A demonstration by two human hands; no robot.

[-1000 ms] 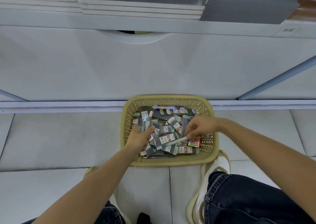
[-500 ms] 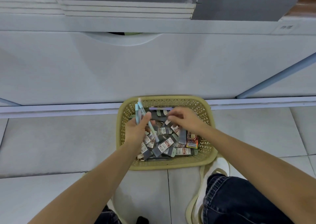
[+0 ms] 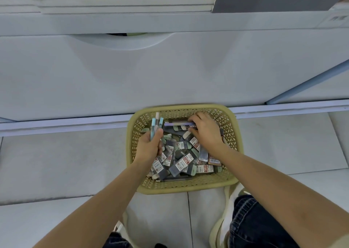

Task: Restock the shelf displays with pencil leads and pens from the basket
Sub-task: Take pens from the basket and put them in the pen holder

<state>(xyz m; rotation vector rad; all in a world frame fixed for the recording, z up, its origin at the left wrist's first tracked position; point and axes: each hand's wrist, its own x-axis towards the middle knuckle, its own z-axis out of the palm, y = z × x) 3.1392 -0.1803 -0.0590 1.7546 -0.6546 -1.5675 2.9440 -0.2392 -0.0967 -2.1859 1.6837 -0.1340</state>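
The white front panel of the shelf unit (image 3: 170,68) filled the upper part of my view, with a shallow curved recess near its top. Below it ran the pale grey tiled floor (image 3: 56,162), where I crouched with my dark denim knee (image 3: 255,225) and cream shoe (image 3: 222,228) at the lower right. The tan perforated plastic basket (image 3: 234,134) stood on the tiles, hard against the base of the unit. Both my forearms reached into it. Inside lay a jumbled heap of small flat pencil-lead packs (image 3: 182,164), grey and pale green with red-and-white labels. My left hand (image 3: 149,147) was closed in a fist round a bunch of slim pale blue and white pens (image 3: 156,124), their ends standing up above my thumb at the basket's far left corner. My right hand (image 3: 204,130) lay over the far right of the heap, fingers curled on one end of a long lilac pen (image 3: 177,124) that lay crosswise along the back wall.
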